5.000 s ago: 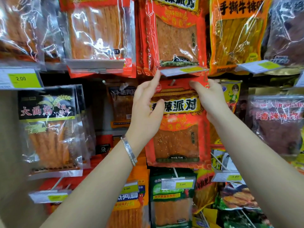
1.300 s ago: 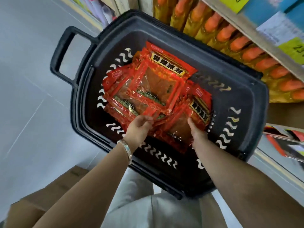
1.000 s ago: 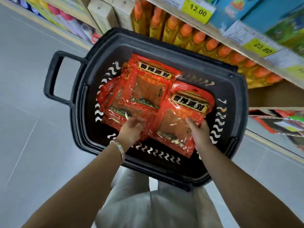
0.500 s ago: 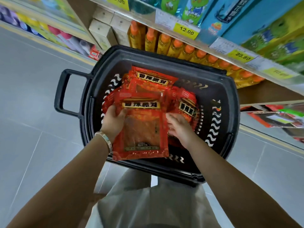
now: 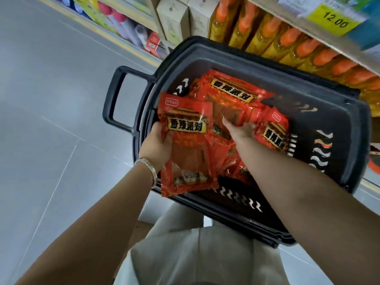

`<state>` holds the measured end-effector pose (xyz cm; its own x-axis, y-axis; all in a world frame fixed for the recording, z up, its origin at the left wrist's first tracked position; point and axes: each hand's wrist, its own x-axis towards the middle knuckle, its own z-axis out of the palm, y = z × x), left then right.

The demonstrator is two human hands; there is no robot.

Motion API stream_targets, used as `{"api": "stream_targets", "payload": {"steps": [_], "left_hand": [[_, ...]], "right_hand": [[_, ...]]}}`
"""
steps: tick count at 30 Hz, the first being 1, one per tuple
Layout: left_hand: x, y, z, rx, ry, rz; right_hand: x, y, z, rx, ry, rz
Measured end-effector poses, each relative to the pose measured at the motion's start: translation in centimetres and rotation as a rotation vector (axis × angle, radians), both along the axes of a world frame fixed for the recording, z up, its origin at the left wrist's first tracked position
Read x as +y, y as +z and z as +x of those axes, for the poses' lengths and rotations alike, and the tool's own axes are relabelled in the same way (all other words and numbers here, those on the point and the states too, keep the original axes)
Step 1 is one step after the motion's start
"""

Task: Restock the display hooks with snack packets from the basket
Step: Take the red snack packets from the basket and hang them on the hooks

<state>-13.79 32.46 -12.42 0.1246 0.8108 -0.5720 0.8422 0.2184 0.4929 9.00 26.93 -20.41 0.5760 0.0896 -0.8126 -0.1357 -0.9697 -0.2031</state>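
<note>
A black plastic basket [image 5: 339, 124] stands on the floor below me with several red snack packets [image 5: 234, 95] piled inside. My left hand [image 5: 156, 144] grips one red packet [image 5: 188, 149] by its left edge and holds it lifted over the basket's near-left side. My right hand [image 5: 239, 128] reaches into the pile, its fingers lying on another packet [image 5: 273, 132] at the right; whether they curl round it is hidden. No display hooks are in view.
A low shelf with orange-capped yellow bottles [image 5: 287, 40] and a yellow 12.00 price tag [image 5: 335, 21] runs just behind the basket. Cardboard boxes [image 5: 174, 19] stand at its left end. Grey tiled floor [image 5: 51, 120] lies to the left. The basket's handle [image 5: 115, 99] sticks out left.
I turned from the display hooks down to the basket. Both hands sorted through the pile; my left hand took one packet and lifted it, while my right hand went back into the pile.
</note>
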Motion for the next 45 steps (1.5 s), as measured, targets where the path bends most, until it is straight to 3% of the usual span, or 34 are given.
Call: {"api": "stream_targets", "payload": {"steps": [3, 6, 14, 17, 23, 26, 32, 38, 45], "left_hand": [[0.1, 0.1, 0.0, -0.001, -0.009, -0.026], [0.2, 0.3, 0.2, -0.013, -0.001, -0.03], [0.0, 2.9, 1.3, -0.347, 0.312, -0.204], [-0.2, 4.6, 2.2, -0.403, 0.29, -0.187], [-3.1, 9.1, 6.9, -0.454, 0.145, -0.023], [-5.5, 12.2, 10.1, -0.478, 0.021, 0.014], [-13.5, 18.5, 18.0, -0.645, -0.165, 0.166], [-25.4, 24.8, 26.7, -0.817, -0.338, 0.291], [-34.7, 31.6, 36.2, -0.974, -0.436, 0.325]], "right_hand": [[-0.5, 0.3, 0.0, 0.02, -0.104, -0.006], [-1.9, 0.8, 0.0, 0.014, -0.218, 0.129], [-10.2, 7.5, 0.3, 0.057, -0.194, 0.317], [-14.3, 10.6, 0.0, -0.108, -0.204, 0.399], [-20.0, 16.0, 1.6, -0.511, 0.06, 0.472], [-22.7, 18.5, 3.4, -0.558, -0.061, 0.661], [-31.7, 24.0, 7.5, -0.697, -0.424, 0.835], [-44.6, 29.7, 12.2, -0.914, -0.304, 0.822], [-55.8, 37.5, 20.3, -1.075, -0.307, 0.9]]}}
